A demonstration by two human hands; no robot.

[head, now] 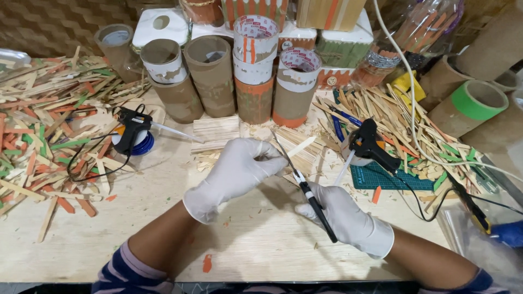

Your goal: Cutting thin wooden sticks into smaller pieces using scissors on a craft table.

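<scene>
A pale wooden stick (298, 147) sits near the table's (261, 239) middle, pinched in the gloved left hand (237, 173). The gloved right hand (348, 220) grips black-handled scissors (305, 188) (blades raised beside the stick). Behind lie stacked sticks (217, 132); cardboard tubes (212, 76) line the far edge. A black glue gun (371, 146) rests toward the right edge.

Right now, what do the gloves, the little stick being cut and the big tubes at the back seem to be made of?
The gloves on the left hand and right hand look like thin white latex or similar rubber: smooth, wrinkled, snug. The stick looks like pale bare wood, flat and matte. The tubes look like brown cardboard, thick-walled, with patchy orange and green paint.
</scene>
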